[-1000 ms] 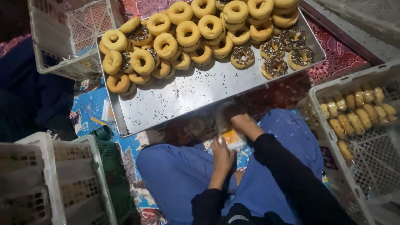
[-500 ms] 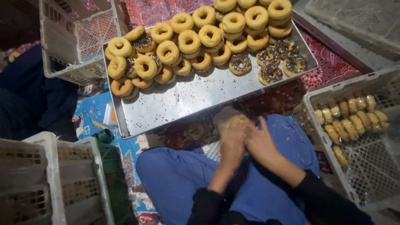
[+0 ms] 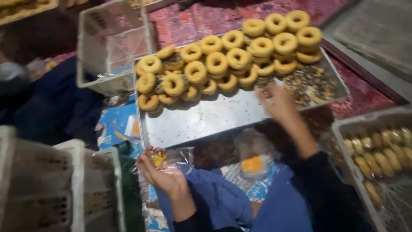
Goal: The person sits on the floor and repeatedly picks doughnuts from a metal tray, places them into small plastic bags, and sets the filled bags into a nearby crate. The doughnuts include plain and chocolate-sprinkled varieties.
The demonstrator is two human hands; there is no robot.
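A clear crinkled plastic bag [image 3: 169, 158] is pinched in the left hand [image 3: 161, 172]. The right hand [image 3: 277, 101], its grip blurred and not readable, is stretched over the flat metal tray [image 3: 206, 120] toward the dark sprinkled ring doughnuts [image 3: 309, 86]. Glaze could be smeared if neighbouring rings are brushed.

White plastic crate [image 3: 109, 47] at eleven o'clock, crate of wrapped pastries [image 3: 382, 159] at four o'clock, red patterned mat [image 3: 206, 19] at twelve.

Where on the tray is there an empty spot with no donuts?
The tray is bare along its near edge, below the donuts and left of the right hand. Its far half is crowded with piled donuts. The left hand holds a bag off the tray.
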